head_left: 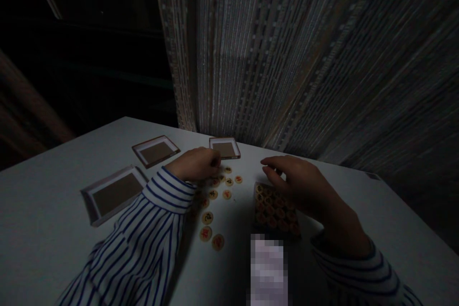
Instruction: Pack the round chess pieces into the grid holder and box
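Head view, dim. Strand curtain [229, 57] behind white table [53, 191]. Left sleeve [139, 229] crosses before one of three shallow trays [156, 151], brown floors showing. Box [255, 197] holds rows of discs, partly hidden by right hand [304, 184], fingertips parted. Loose discs [227, 194] mid-table; left hand [199, 162] curled beside them, contents can't tell.

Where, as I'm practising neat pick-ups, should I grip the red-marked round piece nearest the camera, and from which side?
Probably best by the near and far rims of that red-marked piece, pinched from above and slightly right: it is a disc lying flat, another red-marked disc sits close on its left, and bare table lies to its right.
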A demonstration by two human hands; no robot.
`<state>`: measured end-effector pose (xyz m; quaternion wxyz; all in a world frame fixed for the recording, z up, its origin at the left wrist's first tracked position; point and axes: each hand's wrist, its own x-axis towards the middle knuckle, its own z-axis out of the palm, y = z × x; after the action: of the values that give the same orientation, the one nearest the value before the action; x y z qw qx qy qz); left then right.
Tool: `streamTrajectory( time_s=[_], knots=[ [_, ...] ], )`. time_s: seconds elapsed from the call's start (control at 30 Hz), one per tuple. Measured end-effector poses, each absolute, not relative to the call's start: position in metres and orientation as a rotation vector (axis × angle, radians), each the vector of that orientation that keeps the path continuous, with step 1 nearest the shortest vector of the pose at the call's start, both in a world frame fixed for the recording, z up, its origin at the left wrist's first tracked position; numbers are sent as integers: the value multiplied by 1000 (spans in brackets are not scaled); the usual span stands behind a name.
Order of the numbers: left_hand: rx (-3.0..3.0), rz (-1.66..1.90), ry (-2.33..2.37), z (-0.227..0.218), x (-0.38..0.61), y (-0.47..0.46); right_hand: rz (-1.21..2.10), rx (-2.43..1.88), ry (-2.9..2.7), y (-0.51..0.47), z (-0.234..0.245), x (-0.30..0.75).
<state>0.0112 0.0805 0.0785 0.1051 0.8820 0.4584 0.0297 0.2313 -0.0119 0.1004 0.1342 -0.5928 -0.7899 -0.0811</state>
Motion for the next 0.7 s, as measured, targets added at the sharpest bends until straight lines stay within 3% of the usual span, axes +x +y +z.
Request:
streamTrajectory(
  time_s=[0.27, 0.7],
  knots=[
    [2702, -193, 1457, 53, 21, 86, -195, -1775, -2372, -5, 83, 235],
    [2727, -226, 1386, 42, 33, 85, -252, -1714, -2416, -4, 76, 236]
  ],
)
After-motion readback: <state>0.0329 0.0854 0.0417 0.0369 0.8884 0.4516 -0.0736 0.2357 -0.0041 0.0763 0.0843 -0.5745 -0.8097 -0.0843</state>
